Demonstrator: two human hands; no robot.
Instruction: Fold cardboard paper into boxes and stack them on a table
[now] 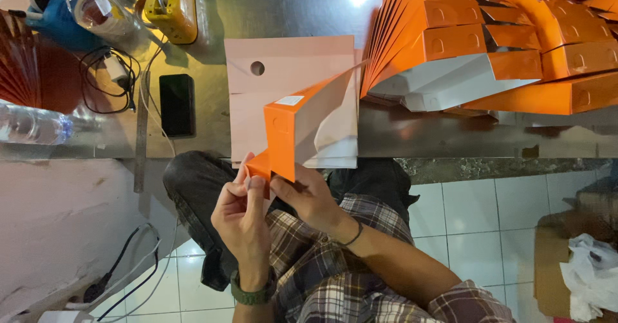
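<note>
Both of my hands hold a half-folded orange carton (283, 126) with a white inside, just above my lap at the near edge of the metal table (438, 136). My left hand (241, 217), with a green watch on its wrist, pinches the carton's small orange bottom flap. My right hand (309, 197), with a black wristband, grips the carton's lower edge from the right. Behind the carton lies a stack of flat pink cardboard sheets (283, 59) with a round hole.
A pile of folded orange cartons (489, 39) fills the table's right side. On the left are a black phone (177, 104), a yellow tape dispenser (172, 7), a clear tape roll (90, 10), a water bottle (32, 123), cables and a metal ruler (141, 136). White tiled floor lies below.
</note>
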